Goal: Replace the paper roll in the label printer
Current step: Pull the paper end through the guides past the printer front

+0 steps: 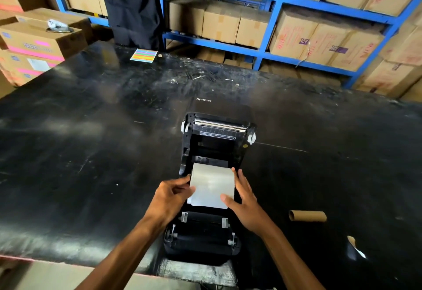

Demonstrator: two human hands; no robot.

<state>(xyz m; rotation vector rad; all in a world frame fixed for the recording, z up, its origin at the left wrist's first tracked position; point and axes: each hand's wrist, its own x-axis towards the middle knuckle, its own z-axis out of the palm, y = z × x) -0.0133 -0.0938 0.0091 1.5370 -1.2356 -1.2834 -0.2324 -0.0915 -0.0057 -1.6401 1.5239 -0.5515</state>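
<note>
A black label printer (214, 143) stands open on the black table, its lid tipped back away from me. A white paper roll (211, 185) sits in the printer's bay. My left hand (170, 195) grips the roll's left end with thumb and fingers. My right hand (245, 198) holds its right end, fingers along the side and thumb on the paper's front edge. An empty brown cardboard core (307, 216) lies on the table to the right of the printer.
The black table (91, 148) is scuffed and dusty. A torn scrap of paper (356, 247) lies near the right front. A coloured sticker pad (143, 55) rests at the far edge, where a person in dark clothes (132, 8) stands. Blue shelves with cartons (251, 22) line the back.
</note>
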